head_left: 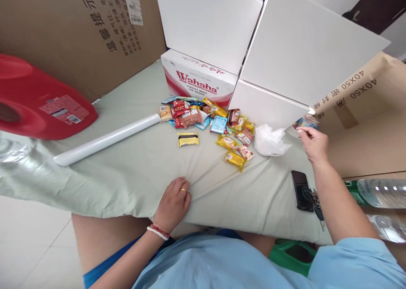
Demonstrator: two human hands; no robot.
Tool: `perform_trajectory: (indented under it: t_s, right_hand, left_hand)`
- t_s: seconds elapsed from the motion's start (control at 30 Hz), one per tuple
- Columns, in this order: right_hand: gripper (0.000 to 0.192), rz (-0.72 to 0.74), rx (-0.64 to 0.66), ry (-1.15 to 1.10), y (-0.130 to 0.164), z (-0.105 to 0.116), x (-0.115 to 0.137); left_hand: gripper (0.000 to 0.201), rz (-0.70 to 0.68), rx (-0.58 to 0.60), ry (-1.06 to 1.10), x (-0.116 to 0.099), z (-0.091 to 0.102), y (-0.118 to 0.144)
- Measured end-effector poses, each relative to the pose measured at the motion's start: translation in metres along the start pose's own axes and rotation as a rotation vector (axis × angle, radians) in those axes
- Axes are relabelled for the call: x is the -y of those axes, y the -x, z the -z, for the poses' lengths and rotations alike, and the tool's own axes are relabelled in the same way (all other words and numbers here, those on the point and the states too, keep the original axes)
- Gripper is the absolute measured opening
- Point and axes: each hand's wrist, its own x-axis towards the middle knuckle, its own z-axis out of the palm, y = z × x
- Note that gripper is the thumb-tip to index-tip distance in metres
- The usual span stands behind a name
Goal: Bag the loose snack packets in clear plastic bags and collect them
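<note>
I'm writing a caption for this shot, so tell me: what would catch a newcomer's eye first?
First the heap of bright snack packets in the middle of the pale green cloth, in front of a Wahaha carton. Next the big red jug at the left edge. Then the right hand, pinching a small packet beside the white box, while the left hand rests on the cloth's near edge.

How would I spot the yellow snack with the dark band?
Find the red-and-white Wahaha carton on the pale green cloth. The small yellow packet with a dark band lies before it, apart from the snack pile, nearest the long white roll.
</note>
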Motion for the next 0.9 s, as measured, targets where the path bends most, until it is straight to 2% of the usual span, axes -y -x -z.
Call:
perform_trajectory:
  t_s: [0.1, 0.17, 0.27, 0.37, 0.5, 0.63, 0.7, 0.77, 0.9]
  right_hand:
    - [0.028, 0.190, 0.135, 0.135, 0.013, -0.005, 0.032]
    - [0.026, 0.275, 0.272, 0.312, 0.022, -0.011, 0.045]
    - [0.017, 0.321, 0.451, 0.607, 0.039, -0.023, 0.051]
    - [0.016, 0.302, 0.477, 0.693, 0.053, -0.028, 0.049]
    - [0.018, 0.247, 0.263, 0.406, 0.061, -0.013, 0.053]
    - [0.026, -0.011, 0.111, -0.144, 0.078, 0.008, 0.075]
    - [0.029, -0.145, 0.114, -0.439, 0.095, 0.009, 0.093]
    - [0.032, -0.253, 0.170, -0.665, 0.118, 0.002, 0.113]
    - [0.037, -0.480, 0.351, -0.903, 0.180, -0.034, 0.151]
  left_hand:
    - [0.024, 0.001, -0.013, 0.007, 0.000, -0.001, 0.001]
    - [0.025, 0.008, -0.023, 0.021, -0.001, -0.002, 0.003]
    - [0.025, 0.017, -0.018, 0.030, 0.000, -0.004, 0.004]
    - [0.024, 0.011, -0.016, 0.022, 0.000, -0.003, 0.005]
    - [0.023, 0.017, -0.018, 0.059, -0.001, -0.001, 0.003]
    - [0.021, 0.037, -0.016, 0.114, -0.002, 0.001, 0.003]
    - [0.020, 0.047, -0.020, 0.147, -0.002, 0.001, 0.003]
    - [0.019, 0.062, -0.042, 0.209, 0.000, 0.003, 0.004]
    - [0.016, 0.161, -0.161, 0.478, -0.006, 0.012, 0.006]
